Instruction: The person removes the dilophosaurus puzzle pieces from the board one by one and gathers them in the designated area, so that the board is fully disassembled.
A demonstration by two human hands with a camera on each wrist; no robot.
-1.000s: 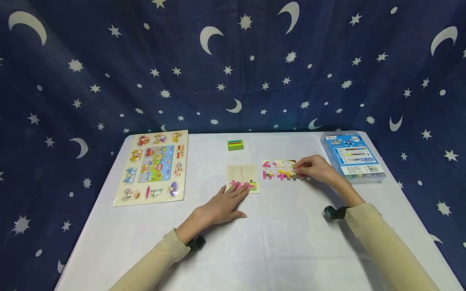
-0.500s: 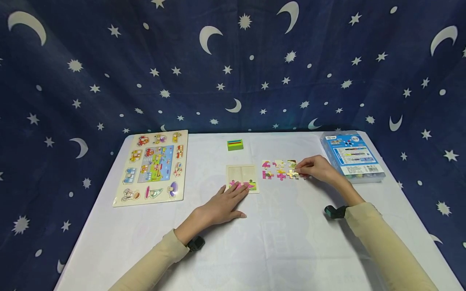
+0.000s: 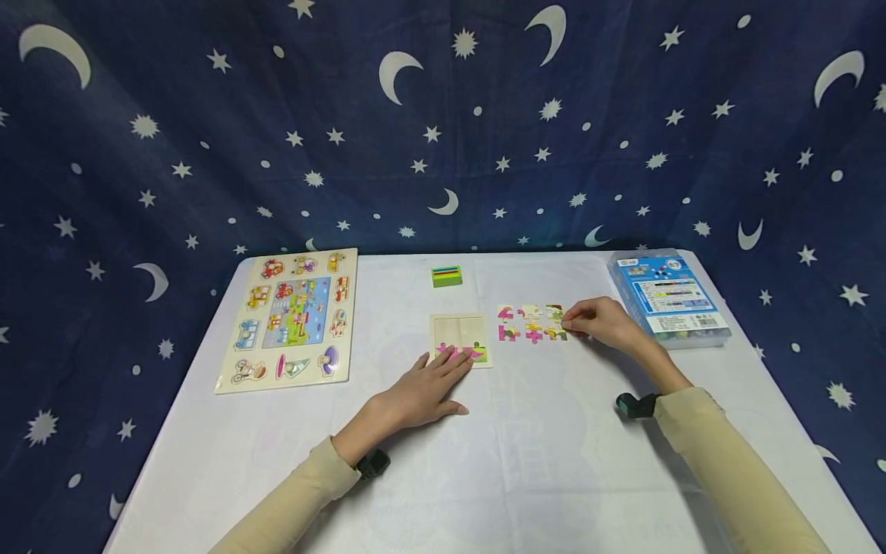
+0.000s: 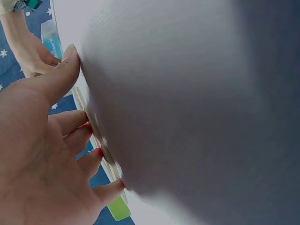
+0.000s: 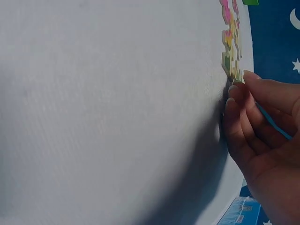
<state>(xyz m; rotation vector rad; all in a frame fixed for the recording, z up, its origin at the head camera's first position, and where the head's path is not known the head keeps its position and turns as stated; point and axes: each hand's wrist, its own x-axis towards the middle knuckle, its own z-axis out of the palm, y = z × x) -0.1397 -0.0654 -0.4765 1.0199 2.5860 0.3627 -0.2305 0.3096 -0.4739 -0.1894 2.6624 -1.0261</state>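
My left hand lies flat with its fingers spread. Its fingertips rest on the lower part of a small wooden puzzle tray, where pink and green jigsaw pieces are fitted and partly covered. To the right of the tray, loose jigsaw pieces lie in two rows. At the right end of those rows, my right hand pinches the edge of a jigsaw piece with thumb and fingers. In the right wrist view the right hand has its fingertips close together at the end of the pieces, mostly hiding what is between them.
A large wooden picture board with vehicle shapes lies at the left. Behind the tray sits a small green box with coloured stripes. A clear plastic case with a blue label stands at the back right. A starry curtain hangs behind the table.
My right hand has shifted slightly right, and the lower right jigsaw pieces now sit more neatly in their row. The left hand has stayed on the tray.
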